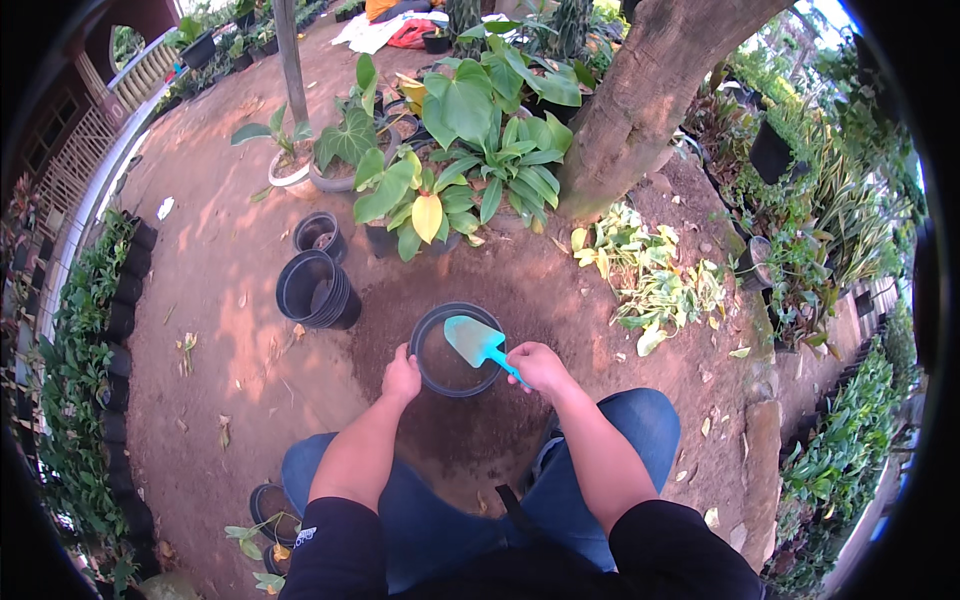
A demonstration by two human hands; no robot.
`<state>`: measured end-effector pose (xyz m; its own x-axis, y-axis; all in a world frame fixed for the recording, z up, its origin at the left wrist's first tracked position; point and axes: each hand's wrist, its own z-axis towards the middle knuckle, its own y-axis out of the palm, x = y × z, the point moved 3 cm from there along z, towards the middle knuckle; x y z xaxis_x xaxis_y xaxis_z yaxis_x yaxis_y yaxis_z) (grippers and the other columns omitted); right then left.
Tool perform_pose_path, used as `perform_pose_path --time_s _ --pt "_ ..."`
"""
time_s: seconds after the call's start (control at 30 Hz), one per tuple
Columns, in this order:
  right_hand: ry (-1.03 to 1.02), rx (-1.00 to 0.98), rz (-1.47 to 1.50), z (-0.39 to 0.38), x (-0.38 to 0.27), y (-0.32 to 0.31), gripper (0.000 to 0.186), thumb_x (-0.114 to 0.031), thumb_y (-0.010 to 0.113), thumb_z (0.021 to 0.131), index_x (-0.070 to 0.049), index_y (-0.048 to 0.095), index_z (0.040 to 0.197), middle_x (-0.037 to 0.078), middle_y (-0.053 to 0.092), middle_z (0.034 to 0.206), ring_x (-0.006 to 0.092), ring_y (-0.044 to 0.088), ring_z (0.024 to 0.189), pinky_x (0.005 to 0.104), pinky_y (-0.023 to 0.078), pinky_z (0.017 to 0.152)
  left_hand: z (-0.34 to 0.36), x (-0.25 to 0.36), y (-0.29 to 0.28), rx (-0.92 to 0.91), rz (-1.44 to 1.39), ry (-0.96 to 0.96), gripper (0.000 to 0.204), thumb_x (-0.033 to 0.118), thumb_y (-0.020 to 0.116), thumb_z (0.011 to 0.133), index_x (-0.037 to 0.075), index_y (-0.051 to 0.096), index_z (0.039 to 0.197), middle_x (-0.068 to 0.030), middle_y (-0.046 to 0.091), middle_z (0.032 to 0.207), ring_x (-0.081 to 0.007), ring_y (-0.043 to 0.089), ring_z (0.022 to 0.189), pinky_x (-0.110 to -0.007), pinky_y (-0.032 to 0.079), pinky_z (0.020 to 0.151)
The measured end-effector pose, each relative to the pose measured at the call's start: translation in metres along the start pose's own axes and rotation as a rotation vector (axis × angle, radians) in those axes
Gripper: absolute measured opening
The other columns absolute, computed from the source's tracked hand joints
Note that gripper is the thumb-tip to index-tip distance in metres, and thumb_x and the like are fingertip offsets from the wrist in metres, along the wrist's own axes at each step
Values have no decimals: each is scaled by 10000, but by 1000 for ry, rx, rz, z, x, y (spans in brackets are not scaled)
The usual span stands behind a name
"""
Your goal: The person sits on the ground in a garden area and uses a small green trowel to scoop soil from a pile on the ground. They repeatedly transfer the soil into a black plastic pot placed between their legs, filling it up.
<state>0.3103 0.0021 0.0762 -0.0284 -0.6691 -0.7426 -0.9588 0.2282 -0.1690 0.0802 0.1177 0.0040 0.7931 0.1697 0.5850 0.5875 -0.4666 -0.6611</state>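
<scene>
A round black plastic pot (pixel 450 376) sits on dark soil between my knees, with dirt visible inside. My left hand (pixel 402 375) grips its left rim, fingers curled at the edge. In my right hand (pixel 535 368) is the turquoise handle of a trowel (pixel 470 338), whose pale blade lies over the pot's opening, pointing up and to the left. Just left of the pot stands a stack of black pots (pixel 318 290), with a smaller black pot (pixel 318 233) behind it.
Potted leafy plants (pixel 460 170) cluster ahead beside a tree trunk (pixel 625 110) and post (pixel 290 70). Cut yellow-green leaves (pixel 645 280) lie right. Small pots (pixel 280 515) sit by my left knee. Plant rows (pixel 75 400) line both sides; someone (pixel 395 10) is at the back on cloths.
</scene>
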Motion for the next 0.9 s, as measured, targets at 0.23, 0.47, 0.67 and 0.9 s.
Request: perform_pose_path --time_s 0.23,0.47,0.67,0.9 --pt "12 -32 28 0 -1 7 148 -143 509 846 -34 548 938 79 594 658 118 463 422 286 331 362 -1 8 -2 -99 38 -41 604 90 396 894 117 93 1416 -269 540 1138 -391 510 1104 -455 378 962" --pt "44 9 29 0 8 4 141 -159 514 863 -35 538 925 79 594 655 120 456 411 284 332 364 -10 13 10 -245 -277 -204 699 66 389 901 102 -111 1388 -164 618 806 -214 604 575 -327 484 482" --pt "15 16 40 -2 5 12 158 -165 515 863 -31 540 943 84 593 647 122 453 404 286 332 355 -12 -3 9 -338 -414 -256 573 136 368 929 72 28 1386 -152 624 765 -169 586 504 -278 447 403" --pt "37 7 91 -12 -1 19 150 -156 512 881 -18 519 938 88 581 648 119 446 395 268 337 356 -8 3 -3 -84 -311 -111 430 223 387 944 29 344 1326 -149 647 836 -188 632 562 -296 501 484"
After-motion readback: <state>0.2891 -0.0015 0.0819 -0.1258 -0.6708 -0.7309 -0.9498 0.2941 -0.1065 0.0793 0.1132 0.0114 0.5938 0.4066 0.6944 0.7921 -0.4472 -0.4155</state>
